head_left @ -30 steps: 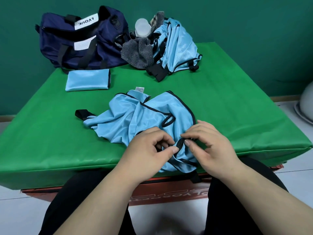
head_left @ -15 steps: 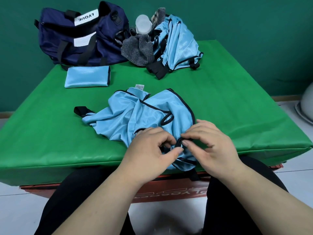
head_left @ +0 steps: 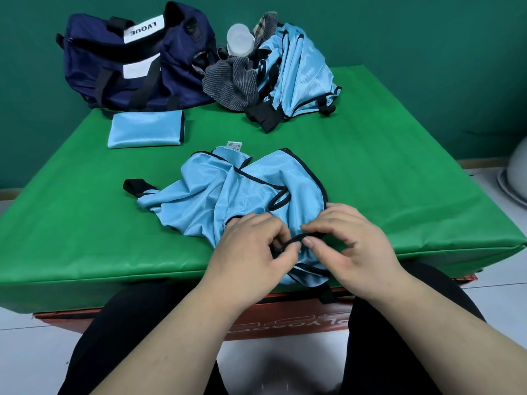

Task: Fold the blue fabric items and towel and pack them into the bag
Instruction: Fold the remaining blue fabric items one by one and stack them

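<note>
Hands meet at the near table (head_left: pixel 85 223) edge: left hand (head_left: pixel 251 249) and right hand (head_left: pixel 350 240) both pinch the black trim of the crumpled blue fabric (head_left: pixel 228 195), bag (head_left: pixel 137 61) far behind.

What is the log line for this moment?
left hand: pinches black trim | right hand: pinches black trim | crumpled blue item: unfolded | folded blue item: near bag

A green mat (head_left: pixel 399 181) lies over a red box (head_left: pixel 285 323), a translucent bottle (head_left: pixel 240 38) far back.
</note>
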